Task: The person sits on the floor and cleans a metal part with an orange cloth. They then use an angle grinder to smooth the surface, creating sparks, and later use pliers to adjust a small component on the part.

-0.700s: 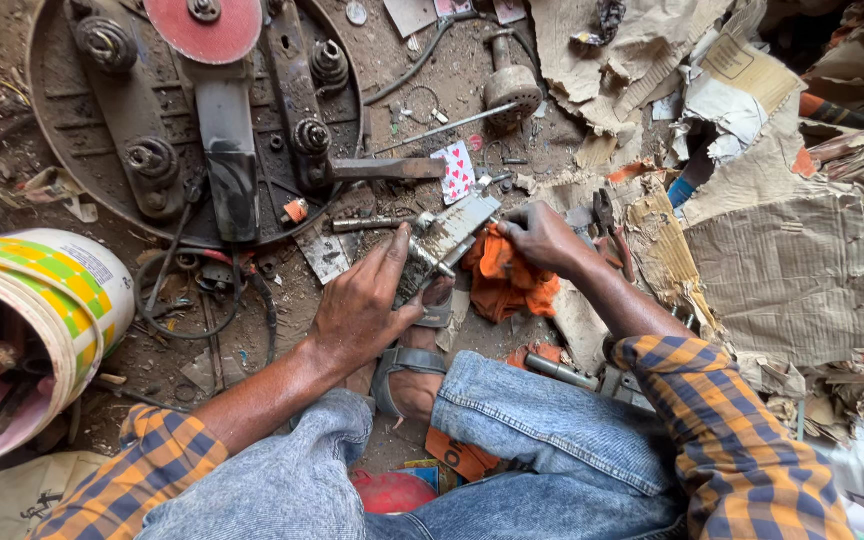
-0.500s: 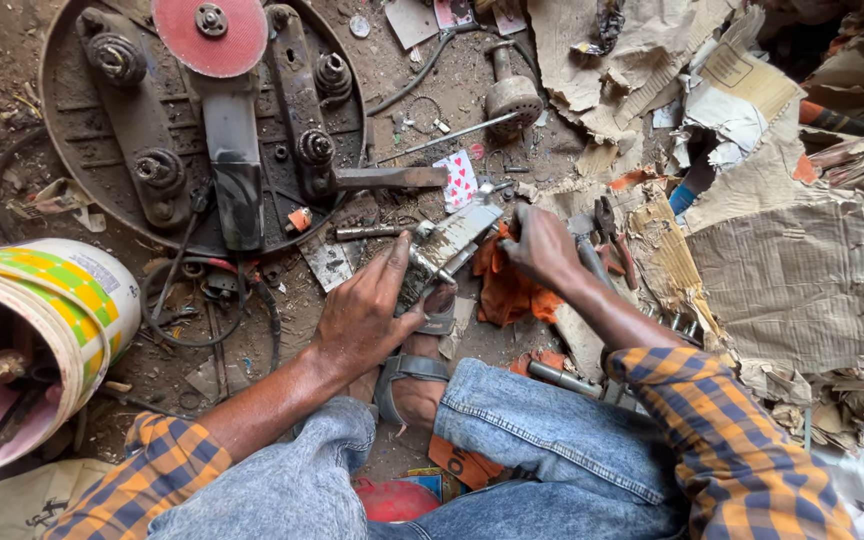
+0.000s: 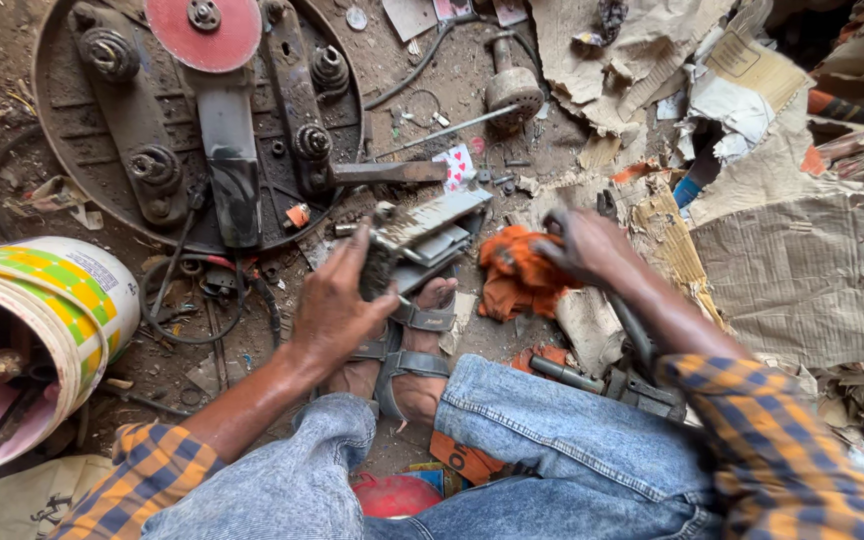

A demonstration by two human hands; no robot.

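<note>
My left hand [image 3: 337,305] grips a grimy grey metal part [image 3: 422,228], flat and blocky, holding it just above my sandalled foot [image 3: 417,345]. My right hand [image 3: 584,245] is closed on an orange rag [image 3: 512,270] lying on the dirt floor right of the part. The rag is bunched and partly under my fingers. Both arms wear orange-and-blue checked sleeves, and my knees in blue jeans fill the bottom of the view.
A large round dark metal assembly [image 3: 152,130] with bolts and a red disc [image 3: 202,30] lies at the top left. A painted bucket [image 3: 52,300] with tools stands at left. Torn cardboard [image 3: 792,260] and paper scraps cover the right. Small metal tools [image 3: 602,380] lie by my right knee.
My left hand has taken hold of the metal part and lifted it off the floor. My right hand has moved right onto the orange rag.
</note>
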